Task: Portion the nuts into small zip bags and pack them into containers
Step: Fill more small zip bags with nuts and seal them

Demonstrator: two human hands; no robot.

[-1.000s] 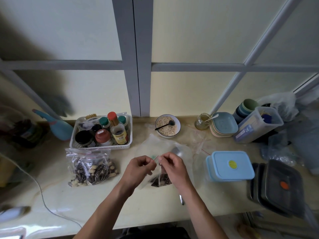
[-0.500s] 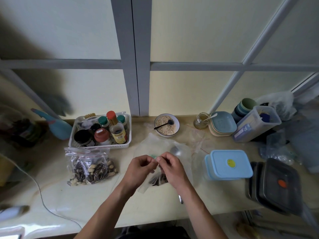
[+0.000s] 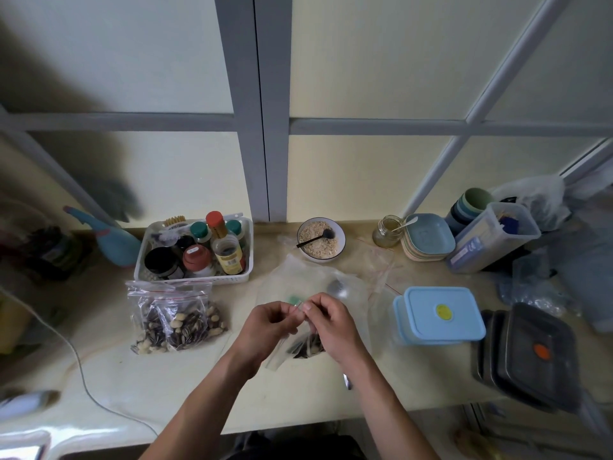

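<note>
Small clear zip bag [image 3: 300,346] of dark striped seeds and pale nuts held above pale desk [image 3: 185,386], top edge pinched by left hand [image 3: 270,322] and right hand [image 3: 331,323]. Filled bags [image 3: 175,318] left of it. Lidded light-blue plastic box [image 3: 439,315] right; stacked black containers [image 3: 530,353] beyond.

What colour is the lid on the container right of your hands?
Light blue lid, yellow sticker; head view.
</note>
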